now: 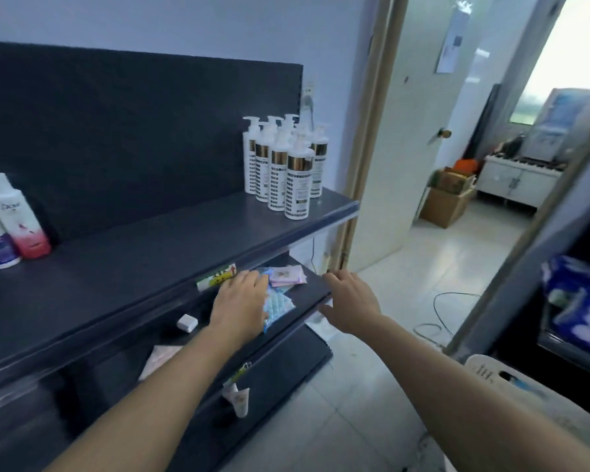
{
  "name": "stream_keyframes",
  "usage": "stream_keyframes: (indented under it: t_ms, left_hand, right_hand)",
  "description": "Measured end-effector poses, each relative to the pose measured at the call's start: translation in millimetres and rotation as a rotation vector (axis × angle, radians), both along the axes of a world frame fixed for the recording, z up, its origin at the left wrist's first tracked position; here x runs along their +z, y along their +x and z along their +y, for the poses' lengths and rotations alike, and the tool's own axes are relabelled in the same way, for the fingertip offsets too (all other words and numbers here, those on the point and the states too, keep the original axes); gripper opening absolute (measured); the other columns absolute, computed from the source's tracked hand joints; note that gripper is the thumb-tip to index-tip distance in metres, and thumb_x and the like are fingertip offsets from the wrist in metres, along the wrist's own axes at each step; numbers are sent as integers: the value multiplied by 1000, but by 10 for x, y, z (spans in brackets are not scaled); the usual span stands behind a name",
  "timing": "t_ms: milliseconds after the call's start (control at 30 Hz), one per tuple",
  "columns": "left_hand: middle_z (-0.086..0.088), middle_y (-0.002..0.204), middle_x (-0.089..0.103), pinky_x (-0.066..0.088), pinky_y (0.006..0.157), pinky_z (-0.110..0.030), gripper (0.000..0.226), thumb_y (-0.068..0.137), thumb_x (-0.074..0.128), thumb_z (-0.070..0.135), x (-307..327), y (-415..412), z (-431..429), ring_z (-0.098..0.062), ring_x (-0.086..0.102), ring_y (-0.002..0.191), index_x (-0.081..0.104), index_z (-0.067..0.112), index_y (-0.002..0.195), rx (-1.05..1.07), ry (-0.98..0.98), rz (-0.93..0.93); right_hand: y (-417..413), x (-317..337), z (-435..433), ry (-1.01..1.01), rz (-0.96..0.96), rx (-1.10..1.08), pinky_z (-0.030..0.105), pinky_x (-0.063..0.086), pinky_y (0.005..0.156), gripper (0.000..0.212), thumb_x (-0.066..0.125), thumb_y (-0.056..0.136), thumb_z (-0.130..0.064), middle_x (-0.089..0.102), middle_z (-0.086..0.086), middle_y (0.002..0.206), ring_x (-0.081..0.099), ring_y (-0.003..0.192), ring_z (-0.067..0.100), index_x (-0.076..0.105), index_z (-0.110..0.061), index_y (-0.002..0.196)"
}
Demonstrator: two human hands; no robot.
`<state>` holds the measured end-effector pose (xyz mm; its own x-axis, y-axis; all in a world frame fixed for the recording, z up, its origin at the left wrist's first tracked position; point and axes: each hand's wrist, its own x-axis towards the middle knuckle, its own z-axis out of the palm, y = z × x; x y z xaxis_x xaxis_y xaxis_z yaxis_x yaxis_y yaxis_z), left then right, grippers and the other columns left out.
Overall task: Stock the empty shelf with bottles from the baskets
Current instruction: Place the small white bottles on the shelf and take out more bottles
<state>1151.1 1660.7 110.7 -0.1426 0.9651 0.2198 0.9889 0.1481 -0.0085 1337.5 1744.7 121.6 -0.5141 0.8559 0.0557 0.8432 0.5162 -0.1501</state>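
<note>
A dark shelf point(143, 267) runs across the left half of the view. Several white pump bottles point(283, 165) with gold bands stand clustered at its right end. Two shorter white bottles point(12, 223), one pink-bottomed and one purple-bottomed, stand at its left end. My left hand point(241, 301) hangs over the lower shelf above blue and pink packets point(283, 291), fingers loosely curled and holding nothing. My right hand point(349, 301) is beside the lower shelf's right corner, fingers relaxed and empty. A white basket point(511, 383) shows at the lower right, under my right forearm.
The lower shelf point(307, 301) carries a small white block point(187, 323) and a green-and-white box point(217, 276). A tube point(239, 400) lies on the bottom shelf. An open doorway point(457, 199) to the right leads to a tiled floor with cardboard boxes point(447, 202). Blue packs point(579, 301) fill a rack at right.
</note>
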Motion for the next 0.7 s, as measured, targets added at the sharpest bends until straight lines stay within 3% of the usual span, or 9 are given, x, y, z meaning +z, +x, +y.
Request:
stream_keyframes:
  t_ms: [267, 600, 700]
  left_hand:
    - [-3, 137, 47, 36, 101, -34, 59, 86, 65, 37, -115, 1052, 160, -22, 42, 127, 40, 15, 136, -323, -46, -2]
    - [-2, 135, 49, 37, 98, -35, 55, 85, 67, 33, -357, 2447, 106, -23, 44, 124, 45, 14, 132, -634, -92, -76]
    - [-4, 132, 52, 39, 98, -37, 54, 83, 67, 32, -428, 2934, 101, -25, 45, 123, 48, 13, 129, -709, -127, -83]
  right_hand:
    - [1237, -163, -489, -62, -29, -318, 38, 40, 102, 53, 58, 94, -36, 46, 5, 140, 40, 130, 27, 42, -17, 141]
    - [2568, -389, -1206, -119, -13, -629, 39, 39, 107, 56, 62, 92, -37, 49, 7, 137, 42, 130, 27, 45, -16, 140]
    - [3027, -461, -1362, -130, -11, -707, 37, 39, 102, 52, 62, 91, -38, 51, 8, 135, 45, 127, 27, 48, -15, 135]
